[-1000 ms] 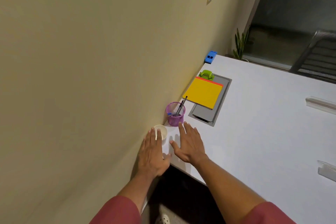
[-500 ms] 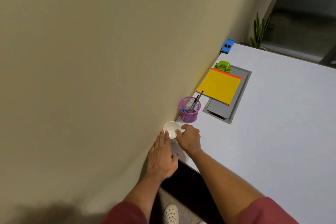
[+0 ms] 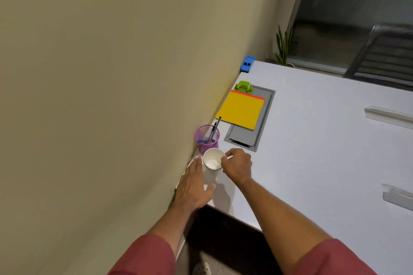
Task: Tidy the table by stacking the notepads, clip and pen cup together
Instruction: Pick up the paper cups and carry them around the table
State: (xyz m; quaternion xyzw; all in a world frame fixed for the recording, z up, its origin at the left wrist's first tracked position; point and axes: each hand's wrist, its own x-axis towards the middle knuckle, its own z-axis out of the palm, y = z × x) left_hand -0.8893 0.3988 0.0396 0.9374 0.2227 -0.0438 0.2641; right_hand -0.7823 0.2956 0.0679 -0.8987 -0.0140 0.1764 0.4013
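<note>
- Pinching the white cup's (image 3: 213,159) rim, your right hand (image 3: 238,167) has fingers curled on it, just before the purple pen cup (image 3: 206,139).
- Your left hand (image 3: 194,186) lies flat, fingers straight, beside the white cup.
- The yellow notepad (image 3: 241,110) and green clip (image 3: 244,86) lie beyond.

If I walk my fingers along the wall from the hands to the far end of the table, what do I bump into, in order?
White paper cup → purple mesh pen cup → yellow notepad → green clip → blue toy car.

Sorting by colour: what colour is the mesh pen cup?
Purple; the pen cup shows in the head view, by the wall.
</note>
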